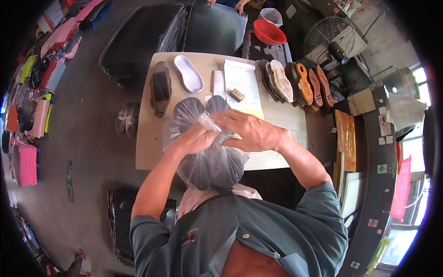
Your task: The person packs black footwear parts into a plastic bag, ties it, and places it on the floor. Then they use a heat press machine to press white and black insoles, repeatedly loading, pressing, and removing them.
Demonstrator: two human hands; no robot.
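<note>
A clear plastic bag with dark pieces inside rests at the near edge of the table, bulging out on both sides of my hands. Its gathered, twisted neck is pinched by my left hand, fingers closed round the plastic. From the right, my right hand reaches over with bent fingers closed on the same gathered neck. What the dark pieces are cannot be made out through the film.
The wooden table carries a brown tape dispenser-like object, a white shoe sole, papers, a small dark block and several soles. Beyond are black sheets, a red basin and a co-worker's hands.
</note>
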